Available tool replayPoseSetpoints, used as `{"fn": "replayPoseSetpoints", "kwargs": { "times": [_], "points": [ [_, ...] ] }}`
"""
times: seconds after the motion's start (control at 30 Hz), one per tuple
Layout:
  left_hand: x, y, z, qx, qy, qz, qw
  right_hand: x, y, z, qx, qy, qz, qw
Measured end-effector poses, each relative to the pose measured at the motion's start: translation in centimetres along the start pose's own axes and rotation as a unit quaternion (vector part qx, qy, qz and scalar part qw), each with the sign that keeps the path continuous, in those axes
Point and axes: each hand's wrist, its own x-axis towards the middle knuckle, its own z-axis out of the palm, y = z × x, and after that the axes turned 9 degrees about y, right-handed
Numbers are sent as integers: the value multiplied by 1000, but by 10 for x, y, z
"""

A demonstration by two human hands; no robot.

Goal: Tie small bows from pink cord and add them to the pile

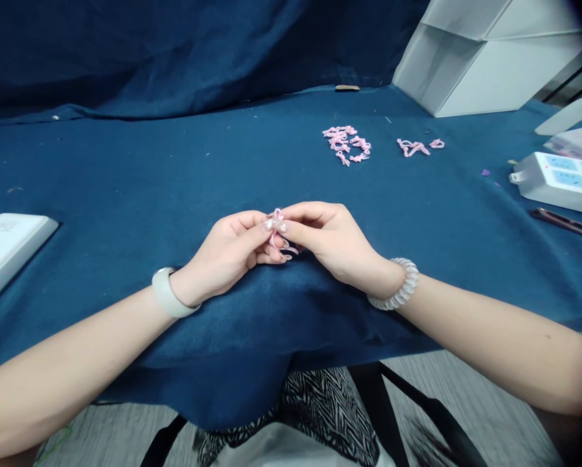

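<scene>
Both hands meet over the front part of the blue-covered table, pinching one small piece of pink cord (278,214). A loop of it stands up above the thumb tips, and a loose end hangs below the fingers. My left hand (240,243) is closed, thumb against forefinger on the cord, with the other fingers curled beneath. From the other side, my right hand (327,237) grips the same cord between thumb and forefinger. The fingertips hide the middle of the cord, so whether it is knotted there cannot be seen.
Farther back lie a larger pile of pink knotted cords (342,143) and a smaller pile (413,148). A white power strip (563,178) and tweezers (566,222) are at right. A white box (485,71) stands behind, a white device (11,250) at left.
</scene>
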Motion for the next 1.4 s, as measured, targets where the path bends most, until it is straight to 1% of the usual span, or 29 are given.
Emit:
{"fn": "replayPoseSetpoints", "kwargs": {
  "times": [0.17,0.33,0.47,0.63,0.8,0.93,1.17,1.4],
  "points": [
    [1,-1,1,8,15,2,1000,0,2,2,13,32,18,999],
    [1,-1,1,5,14,10,1000,0,4,3,39,35,32,998],
    [2,-2,1,4,32,17,999,0,5,2,53,54,52,996],
    [2,-2,1,16,27,33,999,-1,4,6,40,40,19,998],
    [1,-4,2,40,31,45,998,-2,6,10,26,78,-2,997],
    [1,-5,1,51,35,53,997,-3,8,10,30,95,1,995],
    [1,-6,2,53,31,51,997,-4,6,11,68,80,22,994],
    [0,-4,1,65,29,50,996,-3,6,12,104,82,50,990]
  ]
}}
